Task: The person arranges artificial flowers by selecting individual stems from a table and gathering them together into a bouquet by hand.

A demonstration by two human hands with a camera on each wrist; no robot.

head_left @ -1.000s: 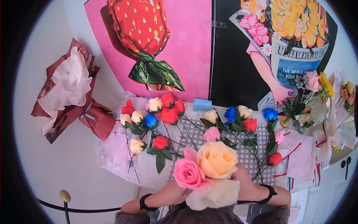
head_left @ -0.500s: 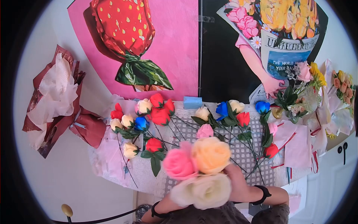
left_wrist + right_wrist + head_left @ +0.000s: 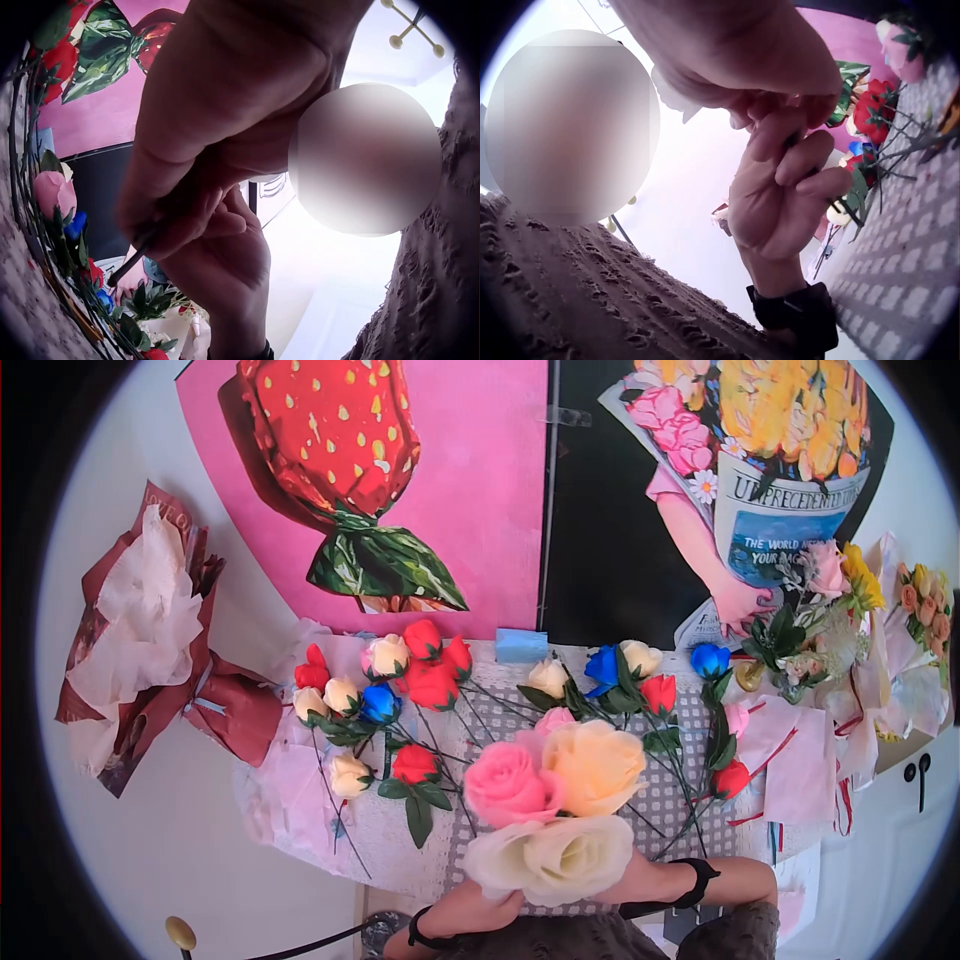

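Observation:
Three large roses, one pink [image 3: 508,785], one peach [image 3: 597,765] and one white [image 3: 555,860], stand bunched with their heads up toward the head camera. Below the white bloom, my left hand [image 3: 478,908] grips their dark stems [image 3: 129,268], whose cut ends stick out under the fist. My right hand [image 3: 632,882] holds the bunch from the other side, partly hidden by the white rose. In the right wrist view the left hand's curled fingers [image 3: 802,161] meet the right hand right at the stems.
Single red, cream and blue roses [image 3: 380,698] lie on the table's left side. More lie on the grey checked cloth [image 3: 480,710] to the right, by a pink paper sheet [image 3: 800,760]. A maroon-wrapped bouquet [image 3: 240,715] is at far left, a flower arrangement [image 3: 800,630] at back right.
The bunch of roses has shifted slightly right over the last half second. My right hand has slid lower, from beside the peach bloom to beneath the white one. The head view has swung a little.

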